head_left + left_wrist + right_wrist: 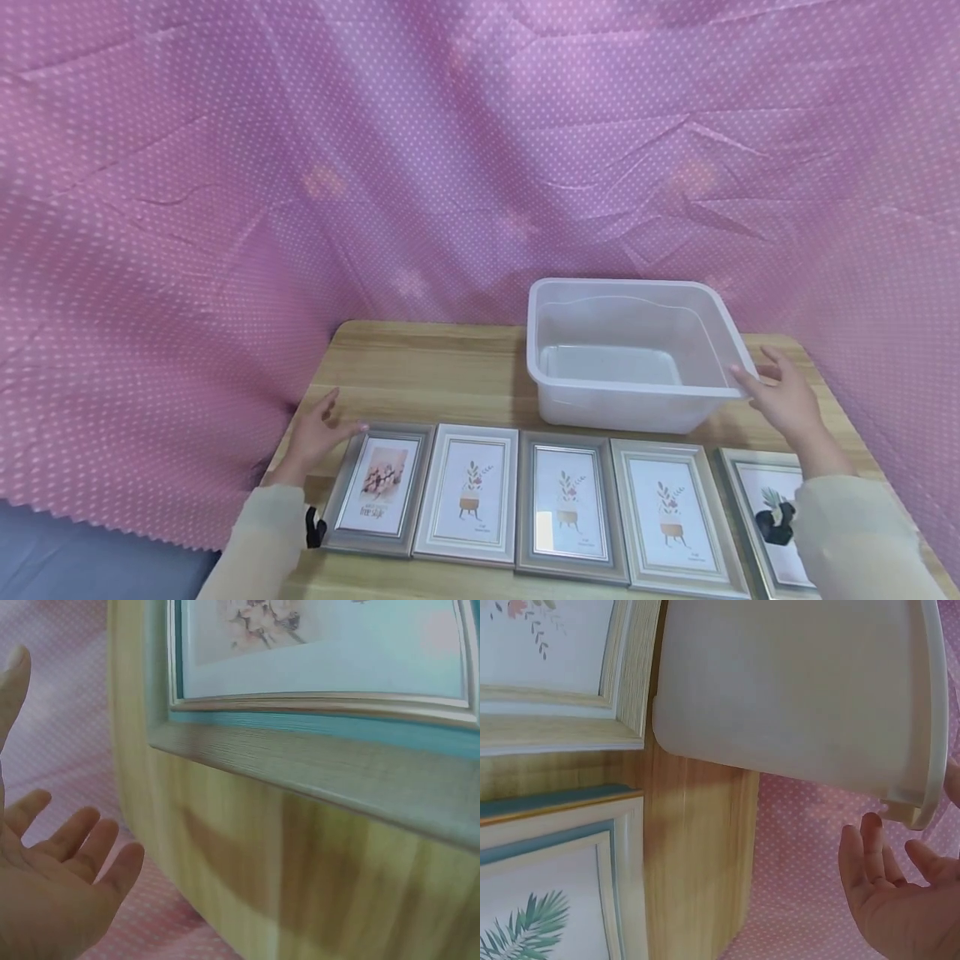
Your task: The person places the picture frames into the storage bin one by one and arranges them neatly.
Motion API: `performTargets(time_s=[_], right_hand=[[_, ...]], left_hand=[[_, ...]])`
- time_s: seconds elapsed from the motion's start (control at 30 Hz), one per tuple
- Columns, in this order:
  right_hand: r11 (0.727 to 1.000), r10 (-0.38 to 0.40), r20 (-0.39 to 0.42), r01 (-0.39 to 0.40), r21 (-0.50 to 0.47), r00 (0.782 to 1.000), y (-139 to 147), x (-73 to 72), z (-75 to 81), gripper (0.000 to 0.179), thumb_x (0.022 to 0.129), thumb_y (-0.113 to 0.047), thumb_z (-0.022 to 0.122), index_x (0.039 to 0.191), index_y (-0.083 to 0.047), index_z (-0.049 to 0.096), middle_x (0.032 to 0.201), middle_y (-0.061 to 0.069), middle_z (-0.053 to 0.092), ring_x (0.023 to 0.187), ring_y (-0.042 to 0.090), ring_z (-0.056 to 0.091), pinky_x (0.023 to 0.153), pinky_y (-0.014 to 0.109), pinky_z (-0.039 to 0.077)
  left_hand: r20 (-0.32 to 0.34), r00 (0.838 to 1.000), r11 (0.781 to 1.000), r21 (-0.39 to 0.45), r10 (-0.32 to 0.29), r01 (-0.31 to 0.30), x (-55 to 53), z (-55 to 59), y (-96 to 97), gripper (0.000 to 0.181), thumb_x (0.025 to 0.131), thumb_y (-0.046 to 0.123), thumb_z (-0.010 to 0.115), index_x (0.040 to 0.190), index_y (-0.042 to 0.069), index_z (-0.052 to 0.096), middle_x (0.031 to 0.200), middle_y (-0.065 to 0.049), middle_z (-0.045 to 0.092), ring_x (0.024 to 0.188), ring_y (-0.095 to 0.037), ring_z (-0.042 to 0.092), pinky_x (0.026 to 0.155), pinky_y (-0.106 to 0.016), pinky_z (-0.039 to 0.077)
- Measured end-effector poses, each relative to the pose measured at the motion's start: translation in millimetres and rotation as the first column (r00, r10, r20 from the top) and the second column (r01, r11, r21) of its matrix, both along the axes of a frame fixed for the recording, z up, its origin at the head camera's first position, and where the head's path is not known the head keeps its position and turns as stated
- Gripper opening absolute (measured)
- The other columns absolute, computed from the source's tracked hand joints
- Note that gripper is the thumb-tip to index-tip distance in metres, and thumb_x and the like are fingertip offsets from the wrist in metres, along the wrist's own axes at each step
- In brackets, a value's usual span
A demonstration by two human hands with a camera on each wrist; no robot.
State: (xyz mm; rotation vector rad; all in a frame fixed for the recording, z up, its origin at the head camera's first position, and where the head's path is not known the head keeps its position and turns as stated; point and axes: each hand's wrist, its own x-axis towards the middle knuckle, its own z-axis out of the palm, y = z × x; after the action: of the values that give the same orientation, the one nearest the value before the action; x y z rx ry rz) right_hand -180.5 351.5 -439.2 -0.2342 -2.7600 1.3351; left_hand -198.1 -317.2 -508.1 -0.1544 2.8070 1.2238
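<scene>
My left hand hovers over the table's left side, its fingers spread and holding nothing. Just right of it lies a grey-brown picture frame with a pink picture, its near edge also large in the left wrist view. At the white plastic bin, my right hand is by the front right corner. Its thumb is right at the rim, while the other fingers stay loosely extended outside and below that corner. The bin stands upright with nothing inside.
To the right of the first frame, a white frame, a grey frame, a cream frame and a leaf-print frame continue the row along the wooden table. Pink dotted cloth hangs behind and beside the table.
</scene>
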Motion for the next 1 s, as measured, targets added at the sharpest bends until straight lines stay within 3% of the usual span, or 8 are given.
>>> performTargets(time_s=[0.13, 0.23, 0.3, 0.47, 0.7, 0.77, 0.87, 1.0], right_hand=[[0.995, -0.01, -0.004, 0.01, -0.099, 1.0, 0, 3.1, -2.3, 0.08, 0.097, -0.038, 0.051, 0.147, 0.008, 0.009, 0.132, 0.047, 0.03, 0.088, 0.027, 0.062, 0.066, 0.02, 0.056], [0.984, -0.013, -0.007, 0.012, -0.176, 1.0, 1, 4.8, -4.0, 0.077, 0.098, -0.036, 0.05, 0.147, 0.008, 0.011, 0.133, 0.047, 0.027, 0.082, 0.003, 0.055, 0.067, 0.017, 0.055], [0.973, -0.012, -0.008, 0.01, -0.232, 1.0, 1, 6.1, -4.7, 0.074, 0.099, -0.034, 0.048, 0.146, 0.009, 0.012, 0.134, 0.046, 0.027, 0.079, -0.006, 0.051, 0.069, 0.017, 0.055], [0.951, -0.005, -0.005, 0.004, -0.31, 1.0, 0, 8.7, -5.0, 0.07, 0.1, -0.032, 0.045, 0.145, 0.011, 0.012, 0.133, 0.042, 0.031, 0.079, -0.012, 0.049, 0.071, 0.017, 0.055], [0.937, -0.008, 0.032, 0.018, -0.35, 0.999, 1, 6.3, -3.9, 0.07, 0.1, -0.031, 0.046, 0.145, 0.012, 0.014, 0.128, 0.032, 0.037, 0.083, -0.008, 0.051, 0.071, 0.014, 0.053], [0.92, -0.007, 0.045, 0.024, -0.392, 0.999, 1, 5.9, -3.3, 0.071, 0.099, -0.03, 0.048, 0.145, 0.012, 0.014, 0.123, 0.025, 0.042, 0.083, -0.007, 0.053, 0.07, 0.013, 0.052], [0.875, -0.004, 0.066, 0.035, -0.482, 0.998, 3, 5.0, -3.6, 0.075, 0.097, -0.031, 0.053, 0.145, 0.011, 0.013, 0.114, 0.007, 0.051, 0.083, -0.006, 0.054, 0.07, 0.012, 0.052], [0.779, -0.005, 0.078, 0.053, -0.625, 0.997, 5, 2.1, -6.2, 0.079, 0.094, -0.028, 0.06, 0.146, 0.008, 0.012, 0.104, -0.012, 0.052, 0.085, -0.004, 0.056, 0.071, 0.012, 0.051]], left_hand=[[0.051, 0.999, 0.997, 0.076, -0.002, -0.001, 1.7, -8.9, -6.5, 0.103, 0.077, 0.037, 0.078, 0.152, 0.005, 0.015, 0.147, -0.03, 0.027, 0.131, -0.047, 0.03, 0.106, -0.055, 0.032], [0.048, 0.998, 0.994, 0.102, -0.032, 0.027, 2.2, -14.9, -10.3, 0.096, 0.081, 0.028, 0.077, 0.151, 0.003, 0.018, 0.144, -0.031, 0.03, 0.13, -0.047, 0.033, 0.106, -0.054, 0.032], [0.048, 0.997, 0.994, 0.101, -0.053, 0.048, 2.6, -18.8, -11.9, 0.092, 0.082, 0.024, 0.076, 0.15, 0.001, 0.02, 0.143, -0.031, 0.033, 0.129, -0.046, 0.035, 0.106, -0.054, 0.033], [0.077, 0.995, 0.995, 0.084, -0.063, 0.056, 3.6, -25.8, -12.3, 0.089, 0.083, 0.023, 0.075, 0.149, 0.001, 0.021, 0.142, -0.031, 0.036, 0.128, -0.046, 0.037, 0.105, -0.055, 0.033], [0.095, 0.994, 0.988, 0.152, -0.055, 0.04, -1.7, -34.3, -12.5, 0.088, 0.083, 0.019, 0.075, 0.15, 0.001, 0.021, 0.142, -0.031, 0.034, 0.127, -0.046, 0.038, 0.103, -0.055, 0.036], [0.094, 0.994, 0.987, 0.158, -0.053, 0.038, -2.8, -36.6, -13.1, 0.087, 0.083, 0.017, 0.075, 0.149, 0.0, 0.022, 0.142, -0.031, 0.035, 0.127, -0.046, 0.039, 0.103, -0.054, 0.036], [0.097, 0.994, 0.988, 0.155, -0.042, 0.027, -2.6, -39.5, -13.8, 0.084, 0.083, 0.016, 0.075, 0.148, -0.001, 0.024, 0.141, -0.031, 0.037, 0.125, -0.045, 0.042, 0.103, -0.053, 0.037], [0.086, 0.996, 0.987, 0.157, -0.029, 0.016, -1.5, -44.0, -15.3, 0.08, 0.083, 0.013, 0.075, 0.147, -0.002, 0.028, 0.139, -0.03, 0.041, 0.122, -0.043, 0.046, 0.102, -0.051, 0.04]])
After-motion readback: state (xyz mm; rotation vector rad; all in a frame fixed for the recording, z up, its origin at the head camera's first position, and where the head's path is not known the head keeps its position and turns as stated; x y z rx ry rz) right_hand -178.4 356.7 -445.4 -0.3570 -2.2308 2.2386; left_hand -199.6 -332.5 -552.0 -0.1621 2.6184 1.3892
